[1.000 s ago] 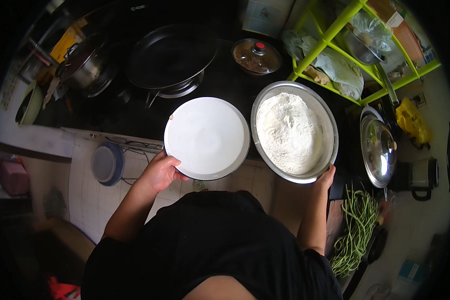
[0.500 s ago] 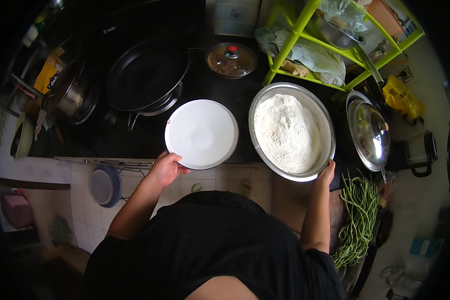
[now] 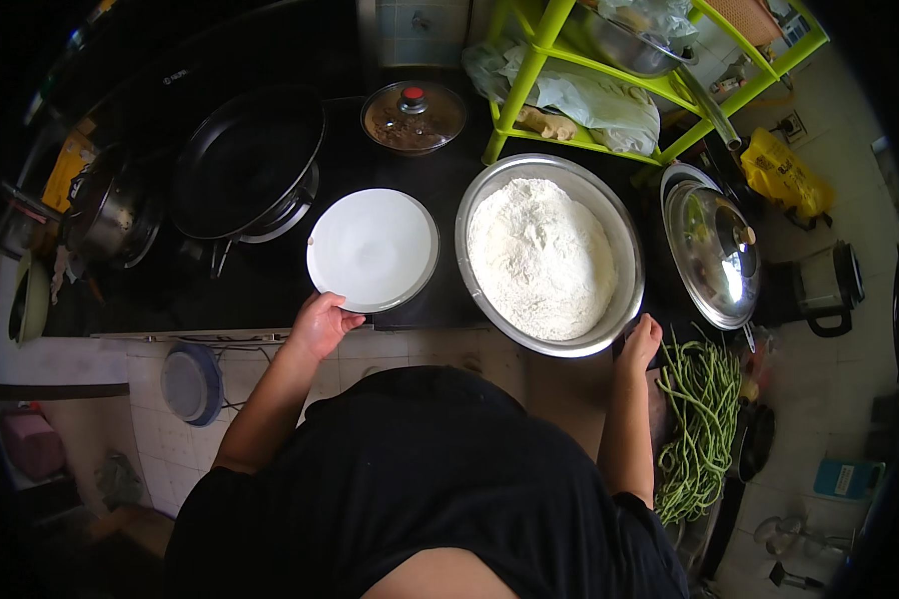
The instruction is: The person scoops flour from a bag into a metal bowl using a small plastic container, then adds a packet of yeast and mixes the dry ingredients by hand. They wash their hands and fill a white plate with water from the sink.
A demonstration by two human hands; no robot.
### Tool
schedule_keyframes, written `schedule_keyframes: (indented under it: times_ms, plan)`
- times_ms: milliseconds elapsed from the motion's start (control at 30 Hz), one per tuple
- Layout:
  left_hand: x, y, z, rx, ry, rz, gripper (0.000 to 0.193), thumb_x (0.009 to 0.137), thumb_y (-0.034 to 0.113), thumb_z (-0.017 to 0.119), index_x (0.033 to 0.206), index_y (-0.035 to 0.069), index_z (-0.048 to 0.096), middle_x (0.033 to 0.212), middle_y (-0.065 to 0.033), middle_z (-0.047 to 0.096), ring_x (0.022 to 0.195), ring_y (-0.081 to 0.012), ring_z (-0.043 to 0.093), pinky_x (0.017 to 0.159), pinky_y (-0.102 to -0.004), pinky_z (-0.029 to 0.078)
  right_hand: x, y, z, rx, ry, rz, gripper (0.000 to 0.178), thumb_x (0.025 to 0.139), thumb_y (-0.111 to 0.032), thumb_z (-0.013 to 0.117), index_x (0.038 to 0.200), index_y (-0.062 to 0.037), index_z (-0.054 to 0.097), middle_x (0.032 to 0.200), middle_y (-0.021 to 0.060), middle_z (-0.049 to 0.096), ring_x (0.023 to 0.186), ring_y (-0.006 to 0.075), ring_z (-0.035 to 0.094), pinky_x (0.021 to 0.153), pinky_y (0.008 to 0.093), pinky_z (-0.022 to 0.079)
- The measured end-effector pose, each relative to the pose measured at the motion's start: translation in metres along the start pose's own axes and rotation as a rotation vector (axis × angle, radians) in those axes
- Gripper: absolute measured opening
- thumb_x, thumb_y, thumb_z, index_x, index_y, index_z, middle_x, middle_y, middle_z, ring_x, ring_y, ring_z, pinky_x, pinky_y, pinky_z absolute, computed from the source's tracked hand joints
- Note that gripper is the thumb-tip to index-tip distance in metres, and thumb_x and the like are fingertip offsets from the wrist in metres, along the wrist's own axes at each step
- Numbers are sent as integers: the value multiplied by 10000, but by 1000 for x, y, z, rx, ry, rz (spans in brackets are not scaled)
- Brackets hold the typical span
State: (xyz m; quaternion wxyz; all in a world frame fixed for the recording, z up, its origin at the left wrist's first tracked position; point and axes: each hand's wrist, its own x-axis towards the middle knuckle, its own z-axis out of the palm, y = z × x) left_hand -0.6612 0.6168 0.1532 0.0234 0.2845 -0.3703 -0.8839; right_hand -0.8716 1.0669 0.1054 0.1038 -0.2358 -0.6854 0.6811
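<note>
My left hand (image 3: 322,325) grips the near left rim of a round white bowl (image 3: 373,250), thumb over the edge. The bowl is empty inside and has a small brown mark on its left rim. To its right, a wide metal basin (image 3: 633,285) stands on the black counter, heaped with white flour (image 3: 539,258). My right hand (image 3: 641,342) is just off the basin's near right rim, its fingers loosely curled. A narrow dark gap shows between hand and rim, and nothing is visible in the fingers.
A black wok (image 3: 250,165) and a steel pot (image 3: 110,225) sit on the stove at left. Behind are a glass-lidded dish (image 3: 413,120) and a green shelf (image 3: 529,90). At right are a shiny lid (image 3: 714,255), a blender (image 3: 827,285) and long green beans (image 3: 699,429).
My right hand has come away from the basin's rim, a little to the right. My left hand still holds the bowl. The whole view has shifted, so things appear farther left.
</note>
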Motion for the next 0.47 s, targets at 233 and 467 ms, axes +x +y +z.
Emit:
schedule_keyframes:
  times_ms: [233,467]
  plan:
    - [-10,10,20,82,63,38,334,747,88,438,1074,20,431,951,-116,563,774,-202,569,639,-316,497,-47,-65,24,-608,-638,-404,202,825,-114,516,1012,-68,574,940,118,592,854,210,578,688,276,458]
    - [-37,26,50,89,97,33,401,734,79,455,1129,33,403,1001,-112,543,814,-210,561,634,-312,500,-57,-42,129,-1197,-1577,-509,561,787,-271,540,1291,-126,343,1376,165,205,1190,300,346,968,359,312]
